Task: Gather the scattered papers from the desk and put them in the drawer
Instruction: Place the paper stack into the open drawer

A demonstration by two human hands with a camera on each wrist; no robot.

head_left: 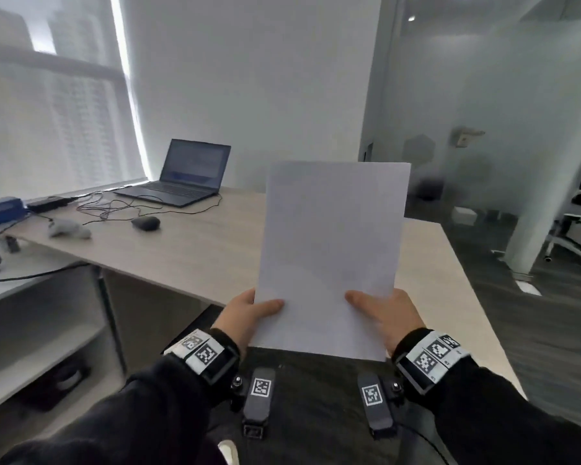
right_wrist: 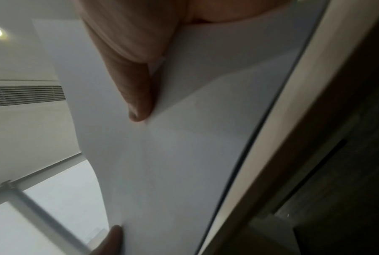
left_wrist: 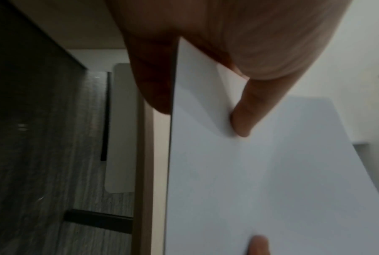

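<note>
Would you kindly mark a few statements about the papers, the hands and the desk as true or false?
1. Both hands hold the papers. True: the left hand and the right hand grip the lower edge, thumbs on the front.
2. The papers lie flat on the desk. False: they are held up above it.
3. The laptop is closed. False: its lid is open.
4. A mouse sits on the desk in front of the laptop. True.
5. Loose sheets are scattered on the desk. False: none show on its visible part.
</note>
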